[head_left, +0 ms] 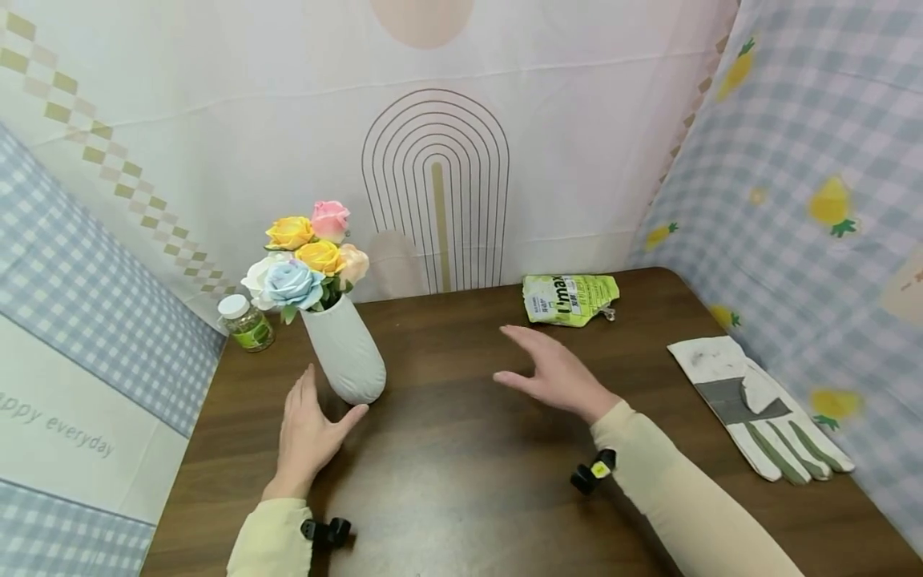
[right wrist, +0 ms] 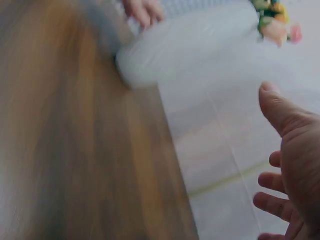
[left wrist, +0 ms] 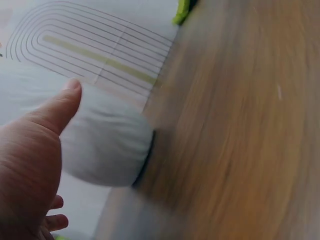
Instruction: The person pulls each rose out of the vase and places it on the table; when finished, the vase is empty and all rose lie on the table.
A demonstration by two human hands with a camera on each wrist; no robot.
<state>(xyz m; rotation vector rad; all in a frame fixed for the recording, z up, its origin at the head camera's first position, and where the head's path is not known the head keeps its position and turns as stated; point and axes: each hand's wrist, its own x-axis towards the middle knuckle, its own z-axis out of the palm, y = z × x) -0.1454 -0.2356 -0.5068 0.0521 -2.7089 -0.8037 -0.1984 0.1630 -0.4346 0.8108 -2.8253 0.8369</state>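
Sleeves [head_left: 270, 541]: pale cream, on both my forearms; a small black device [head_left: 326, 532] sits at my left cuff, its twin [head_left: 594, 471] at my right
Table [head_left: 461, 489]: dark brown wood grain below my arms; shiny in front of me
Left hand [head_left: 308, 441]: spread, my thumb held apart from the extended fingers; it is just beside the vase [head_left: 346, 357], thumb by the lower part; I cannot tell whether skin and vase touch
Glove [head_left: 735, 398]: white, grey and green; lying by the table's right edge, fingers toward me
Right hand [head_left: 557, 370]: spread too, thumb apart from the fingers, palm turned inward; well apart from the vase
Vase: white, creased surface, on the left part of the table; my left wrist view shows a dark rim at its base; blurred in my right wrist view
Flowers [head_left: 294, 280]: pink, yellow, peach, blue and white blooms in the vase, with green leaves
Jar [head_left: 252, 331]: clear, white lid, green label; left of the vase
Pouch [head_left: 570, 298]: green and white, lettered; lying near the table's back edge
Cloth [head_left: 577, 160]: pale, with lined arches, behind the table; checked cloth at both sides
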